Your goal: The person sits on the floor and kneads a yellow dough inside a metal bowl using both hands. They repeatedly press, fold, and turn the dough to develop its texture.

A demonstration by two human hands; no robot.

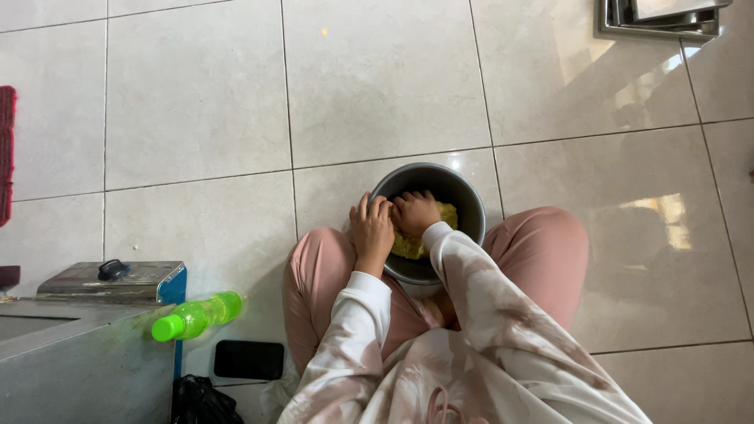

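A round grey metal bowl (463, 196) stands on the tiled floor between my knees in pink trousers. Yellow dough (448, 213) lies inside it. My left hand (371, 232) rests on the bowl's near-left rim, fingers curled over the edge. Inside the bowl, my right hand (416, 212) presses down on the dough, fingers bent into it. Both sleeves are pale with a pink pattern.
A green plastic bottle (196, 316) lies on a metal box (78, 345) at the lower left, beside a flat metal tin with a blue side (118, 281). A black phone (249, 360) and a black bag (200, 402) lie on the floor. A metal frame (660, 20) sits top right.
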